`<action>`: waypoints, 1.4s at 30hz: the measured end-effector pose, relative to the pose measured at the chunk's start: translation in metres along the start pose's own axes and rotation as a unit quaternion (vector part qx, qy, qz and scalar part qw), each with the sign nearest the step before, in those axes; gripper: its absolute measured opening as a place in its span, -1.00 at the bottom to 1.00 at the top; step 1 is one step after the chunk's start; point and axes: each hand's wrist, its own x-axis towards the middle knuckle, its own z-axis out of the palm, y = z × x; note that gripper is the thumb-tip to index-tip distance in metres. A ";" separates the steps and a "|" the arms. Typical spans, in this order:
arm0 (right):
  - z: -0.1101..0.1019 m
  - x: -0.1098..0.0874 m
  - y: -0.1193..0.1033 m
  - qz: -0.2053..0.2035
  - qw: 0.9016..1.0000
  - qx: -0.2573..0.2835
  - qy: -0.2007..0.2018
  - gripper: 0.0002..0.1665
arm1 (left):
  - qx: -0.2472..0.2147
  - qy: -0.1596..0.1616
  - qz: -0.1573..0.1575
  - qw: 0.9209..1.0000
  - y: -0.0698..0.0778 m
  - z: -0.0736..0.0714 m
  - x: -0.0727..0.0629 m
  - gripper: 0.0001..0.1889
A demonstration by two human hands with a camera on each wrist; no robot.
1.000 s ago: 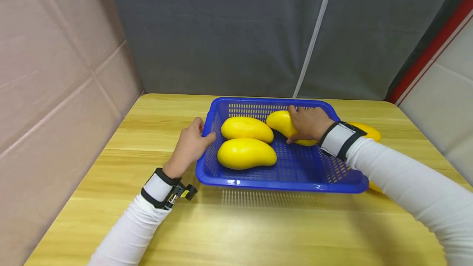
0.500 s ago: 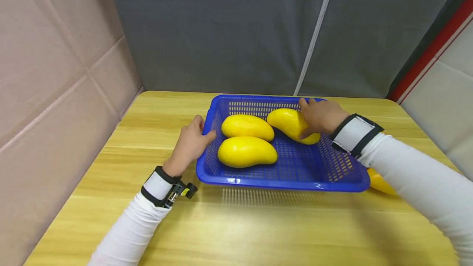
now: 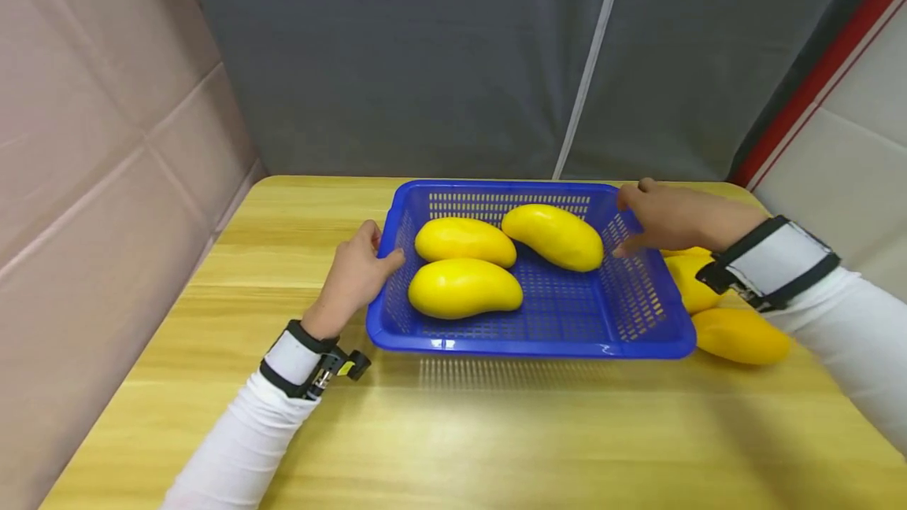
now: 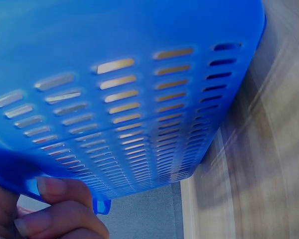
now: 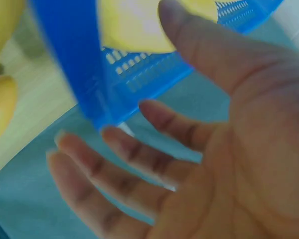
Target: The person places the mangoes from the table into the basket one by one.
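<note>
A blue plastic basket (image 3: 489, 349) with slotted walls holds three yellow mangoes: a back-left mango (image 3: 465, 242), a front-left mango (image 3: 464, 289) and a slanted right mango (image 3: 553, 238). At the basket's left rim my left hand (image 3: 357, 278) grips the edge, thumb over the top; in the left wrist view its fingers (image 4: 65, 209) curl below the rim. My right hand (image 3: 687, 215) hovers by the right rim with nothing in it. The right wrist view shows its fingers (image 5: 124, 184) spread and apart from the fruit.
Beside the basket's right wall lie more mangoes, among them a front one (image 3: 740, 335) and one behind it (image 3: 690, 282), partly hidden by the right hand and wrist. The wooden table (image 3: 453, 439) ends at a grey curtain (image 3: 397, 61).
My right hand has let go of the right mango, which now lies in the basket, and has moved right to the rim. The left hand keeps its grip.
</note>
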 end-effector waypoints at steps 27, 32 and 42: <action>0.013 -0.036 0.063 -0.036 0.994 0.047 -0.087 -0.15 | -0.009 -0.019 -0.021 1.000 -0.001 -0.002 0.002 -0.72; 0.027 -0.036 0.064 -0.052 0.993 0.057 -0.089 -0.19 | -0.011 -0.018 -0.018 1.000 -0.002 -0.001 0.002 -0.72; 0.042 -0.032 0.068 -0.055 0.993 0.062 -0.086 -0.13 | -0.012 -0.018 -0.022 1.000 -0.002 -0.002 0.002 -0.72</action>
